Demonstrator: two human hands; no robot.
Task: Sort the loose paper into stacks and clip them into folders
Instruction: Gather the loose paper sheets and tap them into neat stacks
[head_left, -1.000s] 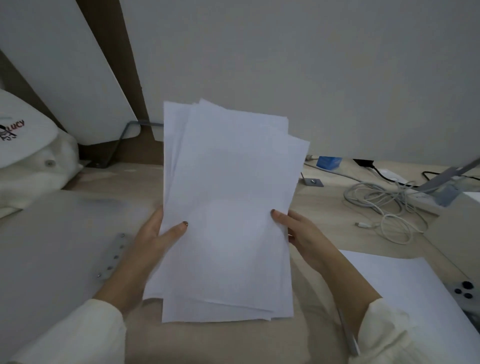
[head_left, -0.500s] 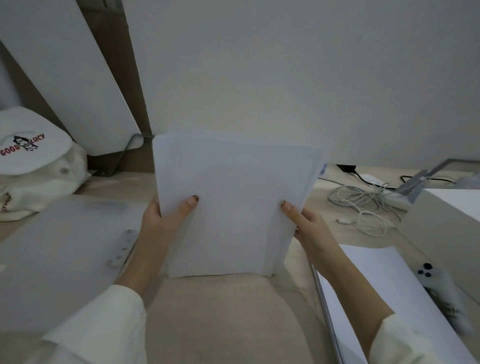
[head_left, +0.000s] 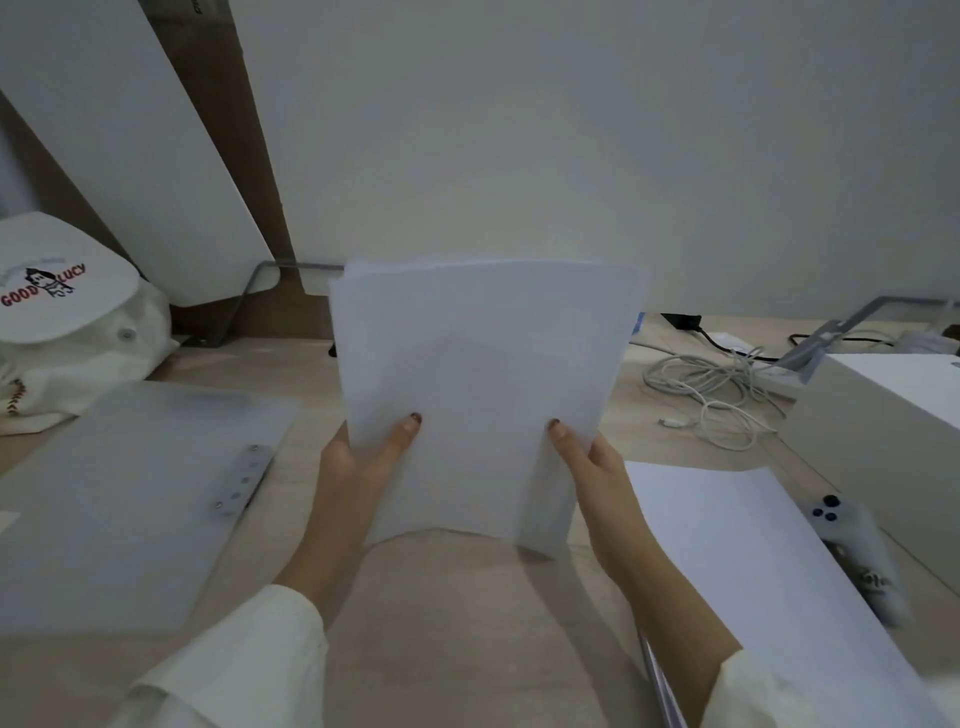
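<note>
A stack of white paper (head_left: 483, 384) stands upright on its bottom edge on the wooden desk (head_left: 467, 623), in the middle of the view. My left hand (head_left: 358, 467) grips its left side, thumb on the front. My right hand (head_left: 592, 467) grips its right side the same way. The sheets' top edges are nearly level. A translucent grey folder (head_left: 119, 499) with a metal clip strip (head_left: 244, 480) lies flat on the left. On the right, more white paper (head_left: 753, 571) lies in a second folder with a metal spine.
A white cap reading GOOD LUCY (head_left: 57, 280) and cloth bag sit at far left. Coiled white cables (head_left: 711, 384) lie at back right beside a white box (head_left: 883, 410). A phone (head_left: 857, 551) lies by the right edge. White boards lean on the wall behind.
The fanned, tilted sheets were turned upright and squared on the desk. Both hands slid lower and closer on the stack's sides.
</note>
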